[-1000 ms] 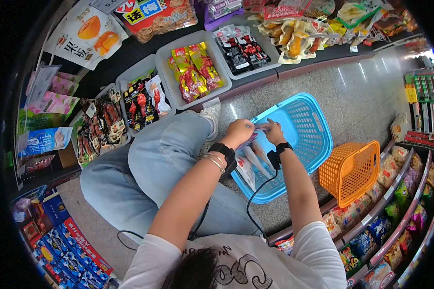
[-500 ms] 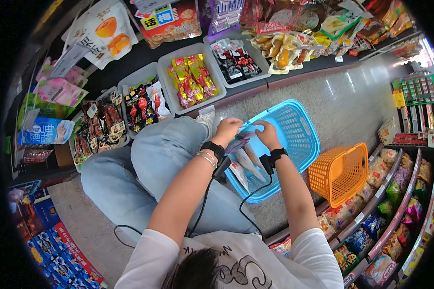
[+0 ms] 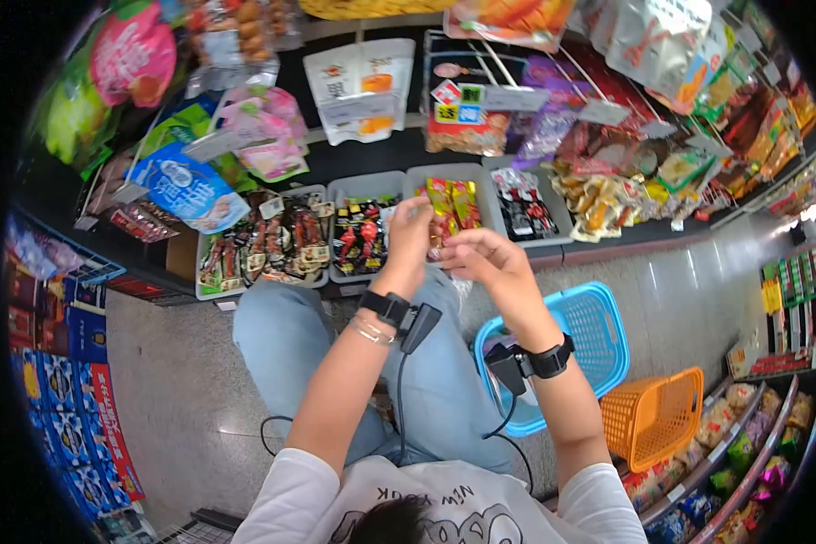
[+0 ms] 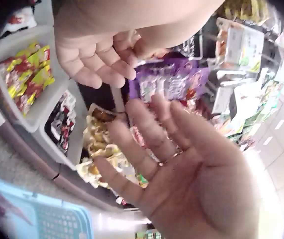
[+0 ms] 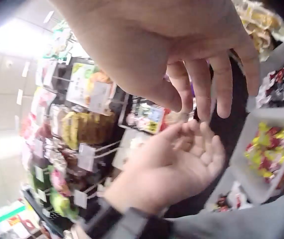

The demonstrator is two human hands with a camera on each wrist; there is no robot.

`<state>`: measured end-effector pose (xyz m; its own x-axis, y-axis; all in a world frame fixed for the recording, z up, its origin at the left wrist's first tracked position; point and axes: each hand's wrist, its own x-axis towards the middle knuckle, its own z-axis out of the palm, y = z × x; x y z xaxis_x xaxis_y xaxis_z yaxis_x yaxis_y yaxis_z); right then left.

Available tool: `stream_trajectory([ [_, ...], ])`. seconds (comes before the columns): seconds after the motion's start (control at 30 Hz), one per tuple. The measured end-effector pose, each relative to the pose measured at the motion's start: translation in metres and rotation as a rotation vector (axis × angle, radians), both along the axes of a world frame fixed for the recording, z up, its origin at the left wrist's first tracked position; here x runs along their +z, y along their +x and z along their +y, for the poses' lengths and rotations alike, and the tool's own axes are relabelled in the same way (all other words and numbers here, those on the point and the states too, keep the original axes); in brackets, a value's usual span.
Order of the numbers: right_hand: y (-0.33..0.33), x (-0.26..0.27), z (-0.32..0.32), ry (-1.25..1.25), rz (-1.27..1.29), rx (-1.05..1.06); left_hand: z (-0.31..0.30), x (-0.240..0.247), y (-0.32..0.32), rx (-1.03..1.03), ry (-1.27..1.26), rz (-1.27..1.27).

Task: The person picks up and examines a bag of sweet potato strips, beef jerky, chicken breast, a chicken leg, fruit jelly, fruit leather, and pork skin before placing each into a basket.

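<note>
Both hands are raised in front of the snack shelf and hold nothing. In the head view, the left hand (image 3: 408,240) is over the bins, fingers loosely bent. Close beside it, the right hand (image 3: 494,267) has its fingers loosely extended. Behind the hands sit a bin of yellow and red snack packets (image 3: 462,201) and another of black and red packets (image 3: 363,231). The blue basket (image 3: 598,313) stands on the floor below the right forearm, which hides part of it. Both wrist views show the two hands close together with bare palms and spread fingers.
An orange basket (image 3: 648,417) stands right of the blue one, beside curved racks of bagged snacks (image 3: 716,426). Hanging bags, including a white pouch (image 3: 358,91) and a blue bag (image 3: 190,190), project from the shelf. A bin of dark packets (image 3: 267,236) is at the left. The person's knees are close to the bins.
Both hands have left the blue basket and risen to the front of the shelf. The dark purple packet they handled is no longer between them. The head view has turned toward the shelf.
</note>
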<state>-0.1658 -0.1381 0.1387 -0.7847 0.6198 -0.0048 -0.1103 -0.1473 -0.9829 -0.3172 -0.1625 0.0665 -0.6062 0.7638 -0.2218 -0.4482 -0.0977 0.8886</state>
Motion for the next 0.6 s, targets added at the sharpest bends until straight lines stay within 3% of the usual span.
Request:
stream_trajectory([
  [0.13,-0.065,0.024,-0.028,-0.063,0.058,0.158,-0.047,0.019,-0.063,0.221,0.098,-0.031],
  [0.3,-0.144,0.010,-0.041,-0.206,0.123,0.235,-0.091,0.019,-0.141,0.382,0.012,0.051],
  [0.6,-0.246,-0.043,-0.018,-0.018,0.106,0.047,-0.098,0.001,-0.233,0.579,-0.078,0.297],
])
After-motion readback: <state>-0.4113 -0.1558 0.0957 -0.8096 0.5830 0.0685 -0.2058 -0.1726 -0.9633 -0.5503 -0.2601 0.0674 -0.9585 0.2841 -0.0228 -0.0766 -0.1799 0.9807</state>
